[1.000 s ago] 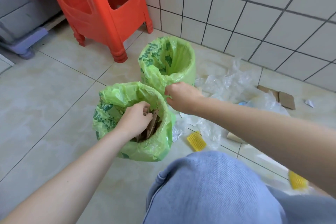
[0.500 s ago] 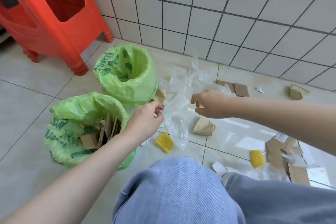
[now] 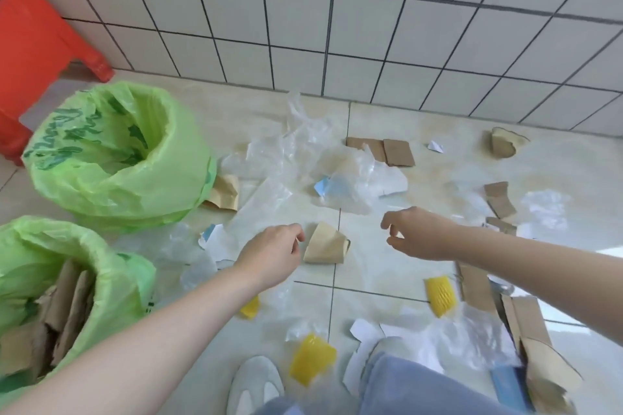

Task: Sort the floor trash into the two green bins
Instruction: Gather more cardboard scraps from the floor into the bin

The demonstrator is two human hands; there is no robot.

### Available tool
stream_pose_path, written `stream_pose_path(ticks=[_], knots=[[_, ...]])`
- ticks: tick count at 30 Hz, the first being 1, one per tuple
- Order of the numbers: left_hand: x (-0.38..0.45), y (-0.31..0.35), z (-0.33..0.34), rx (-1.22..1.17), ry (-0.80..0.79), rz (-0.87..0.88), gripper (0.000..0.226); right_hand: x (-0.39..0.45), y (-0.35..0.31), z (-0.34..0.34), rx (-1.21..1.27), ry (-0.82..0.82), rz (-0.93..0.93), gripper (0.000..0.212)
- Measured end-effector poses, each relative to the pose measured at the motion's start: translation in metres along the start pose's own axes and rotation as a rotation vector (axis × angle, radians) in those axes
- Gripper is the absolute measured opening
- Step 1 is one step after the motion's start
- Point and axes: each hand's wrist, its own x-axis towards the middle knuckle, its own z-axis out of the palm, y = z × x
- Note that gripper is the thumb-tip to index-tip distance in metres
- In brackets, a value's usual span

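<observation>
While both arms reach over the littered floor (image 3: 371, 280), the left hand (image 3: 273, 254) hovers loosely curled beside a brown paper scrap (image 3: 325, 244); the right hand (image 3: 416, 234) hangs empty, fingers relaxed, further right.

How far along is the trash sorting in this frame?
Early. The near green bin already holds cardboard pieces; the far green bin shows no contents from this angle. Both hands are empty, the left hand beside a folded brown paper piece, the right hand hovering. Clear plastic, yellow foam pieces and cardboard scraps remain on the floor.
</observation>
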Motion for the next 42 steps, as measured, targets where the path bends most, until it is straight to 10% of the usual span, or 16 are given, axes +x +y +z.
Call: stream_pose_path(ticks=[12,19,28,42], knots=[[0.096,0.003,0.018,0.091,-0.064,0.116,0.034,0.106,0.059,-0.002,0.189,0.239,0.197,0.032],[0.153,-0.033,-0.001,0.163,0.278,-0.057,0.043,0.177,0.082,-0.022,0.125,0.325,0.228,0.030],[0.154,-0.120,-0.002,0.115,0.332,-0.631,0.073,0.227,0.108,-0.014,-0.003,0.186,0.306,0.076],[0.140,-0.131,0.012,0.109,0.306,-0.550,0.082,0.201,0.129,0.002,0.154,0.086,0.548,0.072]])
